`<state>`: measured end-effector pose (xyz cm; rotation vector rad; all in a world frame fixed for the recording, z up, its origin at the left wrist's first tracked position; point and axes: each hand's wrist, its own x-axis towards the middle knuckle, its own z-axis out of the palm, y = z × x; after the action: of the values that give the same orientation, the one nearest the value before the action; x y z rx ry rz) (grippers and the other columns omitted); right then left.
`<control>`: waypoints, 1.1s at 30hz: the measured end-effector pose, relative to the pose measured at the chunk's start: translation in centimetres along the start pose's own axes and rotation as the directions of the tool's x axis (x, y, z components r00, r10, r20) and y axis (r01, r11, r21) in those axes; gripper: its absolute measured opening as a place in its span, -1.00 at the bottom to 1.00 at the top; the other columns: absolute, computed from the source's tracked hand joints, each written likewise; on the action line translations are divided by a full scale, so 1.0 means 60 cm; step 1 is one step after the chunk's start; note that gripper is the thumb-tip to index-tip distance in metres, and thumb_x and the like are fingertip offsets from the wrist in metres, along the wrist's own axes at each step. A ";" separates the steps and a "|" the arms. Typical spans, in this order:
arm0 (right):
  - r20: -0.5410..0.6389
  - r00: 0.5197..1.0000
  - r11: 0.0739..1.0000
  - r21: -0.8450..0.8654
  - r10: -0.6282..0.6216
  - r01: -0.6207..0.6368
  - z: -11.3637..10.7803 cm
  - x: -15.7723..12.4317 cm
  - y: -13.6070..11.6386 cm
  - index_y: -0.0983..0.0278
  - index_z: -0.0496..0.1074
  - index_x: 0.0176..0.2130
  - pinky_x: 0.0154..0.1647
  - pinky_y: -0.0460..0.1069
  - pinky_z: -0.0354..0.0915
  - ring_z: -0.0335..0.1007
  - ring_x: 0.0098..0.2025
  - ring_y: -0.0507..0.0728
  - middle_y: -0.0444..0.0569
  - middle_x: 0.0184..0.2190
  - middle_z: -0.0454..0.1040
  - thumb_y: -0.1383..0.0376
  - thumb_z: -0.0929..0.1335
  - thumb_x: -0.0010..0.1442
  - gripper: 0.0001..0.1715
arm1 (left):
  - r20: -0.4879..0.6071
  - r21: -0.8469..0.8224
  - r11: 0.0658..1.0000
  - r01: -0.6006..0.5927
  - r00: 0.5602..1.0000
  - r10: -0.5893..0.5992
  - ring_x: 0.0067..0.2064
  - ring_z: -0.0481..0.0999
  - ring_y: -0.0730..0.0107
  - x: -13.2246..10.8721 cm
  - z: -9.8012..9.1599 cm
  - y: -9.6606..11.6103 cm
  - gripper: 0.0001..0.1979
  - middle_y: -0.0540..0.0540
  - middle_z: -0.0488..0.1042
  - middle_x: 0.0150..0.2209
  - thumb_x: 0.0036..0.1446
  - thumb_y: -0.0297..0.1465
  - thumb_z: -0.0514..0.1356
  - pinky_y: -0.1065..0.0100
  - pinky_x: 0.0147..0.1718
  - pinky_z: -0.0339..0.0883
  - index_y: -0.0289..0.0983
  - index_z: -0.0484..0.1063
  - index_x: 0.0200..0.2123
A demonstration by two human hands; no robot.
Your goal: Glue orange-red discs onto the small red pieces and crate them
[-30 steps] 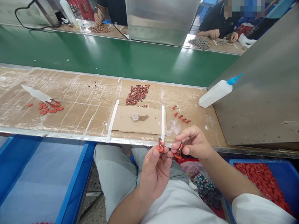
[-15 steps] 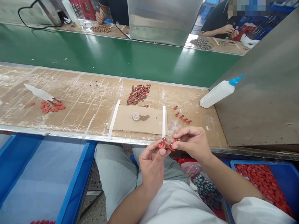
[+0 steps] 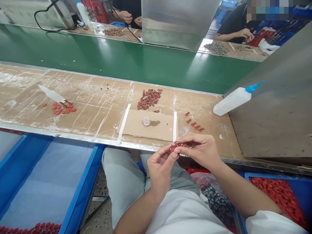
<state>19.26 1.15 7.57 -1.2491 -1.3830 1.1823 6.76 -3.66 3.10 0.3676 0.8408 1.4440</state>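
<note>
Above my lap, at the bench's front edge, both hands meet around small red parts (image 3: 173, 148). My left hand (image 3: 161, 167) is closed, thumb and fingers pinching a small red figure on a round base. My right hand (image 3: 202, 149) is also closed, its fingertips pressed to the same spot; fingers hide most of what it grips. Just beyond stand several small red figures on discs (image 3: 195, 125). A pile of small red and black pieces (image 3: 149, 98) lies behind a taped cardboard sheet (image 3: 133, 127), which bears a small clear cup (image 3: 146, 121).
A white glue bottle with blue tip (image 3: 232, 101) leans by a metal panel (image 3: 273, 120) at right. Red discs (image 3: 63, 108) lie at left. Blue bins with red parts (image 3: 278, 195) flank my legs. Across the green belt (image 3: 126, 60), two co-workers' hands (image 3: 125, 16) handle small parts.
My right hand has come in against my left, so the two held red parts now meet and overlap. The whole view has shifted slightly, moving the bench rightward in the picture.
</note>
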 end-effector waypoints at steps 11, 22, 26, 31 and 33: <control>-0.200 0.966 0.955 -0.280 -0.161 0.101 -0.056 -0.010 0.031 0.28 0.54 -0.18 -0.36 -0.02 0.44 0.45 -0.40 0.06 0.02 -0.34 0.58 0.17 0.51 -0.02 -0.62 | -0.030 -0.048 0.997 0.062 0.998 -0.063 -0.18 0.59 0.33 0.014 -0.020 -0.003 -0.72 -0.14 0.61 -0.22 -0.05 -0.41 0.39 0.34 -0.12 0.44 -0.27 0.57 -0.20; -0.361 0.932 0.811 -0.550 -0.016 -0.199 -0.218 0.039 0.202 0.37 0.46 -0.05 -0.28 0.03 0.39 0.44 -0.41 0.08 0.05 -0.33 0.55 -0.07 0.50 -0.14 -0.21 | -0.053 -0.066 0.991 0.120 0.991 -0.123 -0.18 0.60 0.37 0.029 -0.024 -0.034 -0.72 -0.13 0.61 -0.22 -0.07 -0.42 0.40 0.39 -0.12 0.44 -0.29 0.57 -0.21; -0.314 0.949 0.796 -0.580 -0.023 -0.172 -0.202 0.079 0.212 0.34 0.50 -0.10 -0.32 0.04 0.39 0.44 -0.44 0.10 -0.01 -0.42 0.54 -0.09 0.50 -0.16 -0.25 | -0.040 -0.048 0.993 0.110 0.993 -0.112 -0.17 0.59 0.34 0.033 -0.023 -0.041 -0.70 -0.14 0.61 -0.20 -0.06 -0.41 0.39 0.38 -0.12 0.44 -0.29 0.57 -0.18; -0.237 0.965 0.639 -0.761 -0.109 -0.115 -0.191 0.111 0.203 0.28 0.53 -0.14 -0.36 0.04 0.34 0.43 -0.45 0.14 -0.02 -0.45 0.53 -0.13 0.48 -0.15 -0.29 | -0.035 -0.035 0.995 0.089 0.995 -0.090 -0.15 0.59 0.32 0.040 -0.027 -0.047 -0.73 -0.14 0.61 -0.20 -0.02 -0.42 0.37 0.35 -0.09 0.45 -0.28 0.57 -0.18; -0.176 0.963 0.564 -0.825 -0.203 -0.031 -0.188 0.117 0.200 0.28 0.51 -0.14 -0.31 0.04 0.33 0.44 -0.39 0.15 0.01 -0.37 0.54 -0.15 0.45 -0.09 -0.32 | -0.040 -0.028 0.996 0.086 0.995 -0.087 -0.15 0.59 0.32 0.042 -0.027 -0.049 -0.73 -0.14 0.61 -0.20 -0.02 -0.43 0.37 0.35 -0.09 0.44 -0.28 0.57 -0.18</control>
<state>31.40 9.42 -2.60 -1.8599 -1.8470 0.1975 7.49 -2.08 -0.69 0.2792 0.8597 1.3852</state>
